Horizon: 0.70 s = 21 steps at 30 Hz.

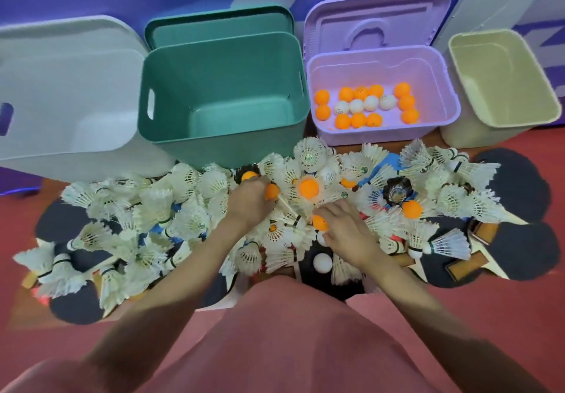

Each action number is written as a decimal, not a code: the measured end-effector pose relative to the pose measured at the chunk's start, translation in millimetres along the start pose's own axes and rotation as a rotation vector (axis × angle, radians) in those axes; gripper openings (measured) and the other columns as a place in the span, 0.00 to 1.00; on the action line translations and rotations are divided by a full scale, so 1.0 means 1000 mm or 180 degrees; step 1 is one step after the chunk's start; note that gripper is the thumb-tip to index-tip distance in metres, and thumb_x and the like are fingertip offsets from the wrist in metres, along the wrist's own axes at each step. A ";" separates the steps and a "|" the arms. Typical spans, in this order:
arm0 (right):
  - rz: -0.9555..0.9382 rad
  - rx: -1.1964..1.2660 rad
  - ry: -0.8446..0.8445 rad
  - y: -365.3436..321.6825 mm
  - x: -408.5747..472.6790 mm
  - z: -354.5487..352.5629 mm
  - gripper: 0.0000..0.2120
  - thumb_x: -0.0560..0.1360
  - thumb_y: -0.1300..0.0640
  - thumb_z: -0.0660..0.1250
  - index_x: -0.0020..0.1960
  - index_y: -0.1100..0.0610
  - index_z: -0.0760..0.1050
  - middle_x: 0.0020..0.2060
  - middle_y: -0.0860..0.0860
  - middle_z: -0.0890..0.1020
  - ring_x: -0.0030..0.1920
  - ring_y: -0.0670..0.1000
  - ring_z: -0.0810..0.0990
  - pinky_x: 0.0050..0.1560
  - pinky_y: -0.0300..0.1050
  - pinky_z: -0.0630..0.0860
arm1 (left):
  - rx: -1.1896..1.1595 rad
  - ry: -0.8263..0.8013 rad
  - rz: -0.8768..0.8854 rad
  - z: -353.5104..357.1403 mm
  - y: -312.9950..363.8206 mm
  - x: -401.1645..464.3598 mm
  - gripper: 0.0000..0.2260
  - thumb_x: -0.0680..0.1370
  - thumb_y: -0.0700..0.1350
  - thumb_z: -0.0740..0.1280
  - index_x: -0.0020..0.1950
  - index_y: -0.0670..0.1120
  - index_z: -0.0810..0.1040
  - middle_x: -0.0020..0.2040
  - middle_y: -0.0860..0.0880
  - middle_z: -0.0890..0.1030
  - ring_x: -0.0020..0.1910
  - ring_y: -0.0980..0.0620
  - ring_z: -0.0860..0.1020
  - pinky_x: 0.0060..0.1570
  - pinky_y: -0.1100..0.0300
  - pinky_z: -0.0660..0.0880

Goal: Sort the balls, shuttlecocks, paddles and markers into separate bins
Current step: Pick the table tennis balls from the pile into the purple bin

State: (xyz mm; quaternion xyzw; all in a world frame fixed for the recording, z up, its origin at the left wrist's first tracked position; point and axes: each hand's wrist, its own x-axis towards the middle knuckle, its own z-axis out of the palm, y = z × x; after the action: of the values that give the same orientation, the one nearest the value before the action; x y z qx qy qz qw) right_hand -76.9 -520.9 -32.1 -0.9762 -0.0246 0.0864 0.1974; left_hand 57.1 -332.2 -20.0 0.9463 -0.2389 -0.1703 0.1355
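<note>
A heap of white shuttlecocks, black paddles and loose balls covers the red floor. My left hand lies in the middle of the heap, its fingers closed around an orange ball. My right hand rests just right of it, fingers curled on another orange ball. A third orange ball sits between the hands, farther back. The purple bin holds several orange and white balls. A white ball lies near my right wrist. No markers are visible.
Four bins stand along the back: a white bin at left, an empty green bin, the purple one, and an empty cream bin at right. Lids lean on the wall behind them. More orange balls lie among the shuttlecocks.
</note>
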 end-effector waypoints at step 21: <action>0.0922 0.0922 0.0913 -0.026 -0.008 -0.002 0.20 0.68 0.53 0.66 0.57 0.61 0.72 0.50 0.53 0.65 0.47 0.51 0.69 0.43 0.41 0.67 | -0.0684 0.0516 -0.0110 -0.037 -0.038 -0.023 0.15 0.71 0.47 0.72 0.51 0.42 0.72 0.48 0.46 0.70 0.40 0.49 0.70 0.38 0.59 0.66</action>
State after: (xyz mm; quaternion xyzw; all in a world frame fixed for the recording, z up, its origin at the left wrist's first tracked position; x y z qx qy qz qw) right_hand -84.9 -497.9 -19.2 -0.9333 0.1565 -0.0229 0.3223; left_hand 68.1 -281.9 7.0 0.9410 -0.1913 -0.1202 0.2520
